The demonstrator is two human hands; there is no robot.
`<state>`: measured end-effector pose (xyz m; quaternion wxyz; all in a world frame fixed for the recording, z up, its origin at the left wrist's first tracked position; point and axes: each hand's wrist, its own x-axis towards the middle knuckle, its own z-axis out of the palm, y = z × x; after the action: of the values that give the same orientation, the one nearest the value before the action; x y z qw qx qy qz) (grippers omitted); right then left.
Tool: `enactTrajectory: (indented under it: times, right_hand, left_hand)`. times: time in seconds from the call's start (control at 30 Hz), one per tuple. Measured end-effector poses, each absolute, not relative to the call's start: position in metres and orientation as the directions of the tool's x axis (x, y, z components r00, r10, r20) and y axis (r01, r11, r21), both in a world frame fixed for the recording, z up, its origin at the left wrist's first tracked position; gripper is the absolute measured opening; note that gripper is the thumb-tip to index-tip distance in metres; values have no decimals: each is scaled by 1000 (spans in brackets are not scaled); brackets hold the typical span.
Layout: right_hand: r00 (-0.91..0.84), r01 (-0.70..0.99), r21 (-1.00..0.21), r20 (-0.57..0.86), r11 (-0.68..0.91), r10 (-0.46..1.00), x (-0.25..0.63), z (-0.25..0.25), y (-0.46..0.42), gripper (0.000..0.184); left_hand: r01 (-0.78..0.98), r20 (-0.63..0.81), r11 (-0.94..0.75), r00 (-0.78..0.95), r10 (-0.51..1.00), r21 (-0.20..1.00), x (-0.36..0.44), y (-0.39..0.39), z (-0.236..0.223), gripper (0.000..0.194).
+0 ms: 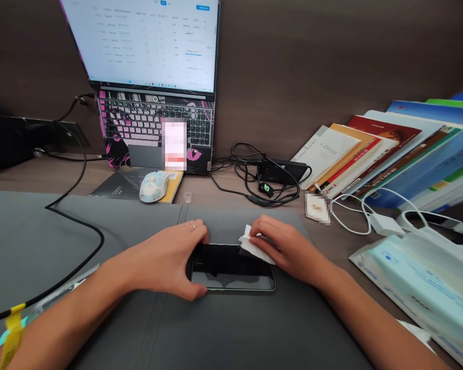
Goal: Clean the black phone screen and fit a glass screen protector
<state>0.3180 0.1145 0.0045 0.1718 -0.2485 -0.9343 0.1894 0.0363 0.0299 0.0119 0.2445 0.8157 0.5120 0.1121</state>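
A black smartphone (pixel 231 275) lies flat on the grey desk mat (pixel 231 329), its dark screen facing up and reflecting light. My left hand (pixel 173 257) grips the phone's left end, thumb along the near edge and fingers at the far edge. Between the pinched fingers of my right hand (pixel 285 246) is a crumpled white tissue (pixel 256 250), which rests on the phone's upper right part. The tissue and hand cover that corner of the screen.
Behind stands an open laptop (pixel 156 128). A patterned mouse (pixel 153 186) sits on a booklet before it. Black cables (pixel 250 174) and a power adapter (pixel 281 172) lie by leaning books (pixel 389 149). A tissue pack (pixel 420 288) is at right; a black cable (pixel 94 226) crosses the mat at left.
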Motion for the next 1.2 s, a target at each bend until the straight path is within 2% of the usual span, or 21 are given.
enactTrajectory:
  times: [0.2,0.33,0.5,0.6,0.8,1.03,1.2]
  right_hand:
    - [-861,439,-554,-33,708,508,323,13,119,26]
    - [-836,517,-548,-161,658,524,332,26,120,29]
    - [-808,583,-540,-301,608,507,335,42,111,21]
    - [-791,605,-518,-307,605,529,331,41,108,23]
    - [-772,608,-472,-163,638,614,325,31,112,31]
    - [-750,650,-509,-314,564,582,333,39,111,30]
    - [-726,666,-540,-310,515,614,331,34,116,31]
  left_hand:
    - [786,-98,-337,446,890,518,36,30,13,50]
    - [788,-102,-334,444,890,517,36,30,13,48]
    - [794,-97,-336,440,893,507,37,29,14,48]
    - [790,-99,-344,449,888,507,37,30,14,47]
    - [794,-103,-333,440,892,508,35,30,13,49]
    - [786,-92,-353,457,885,508,36,31,13,49]
    - [783,-85,-359,460,884,509,34,32,12,50]
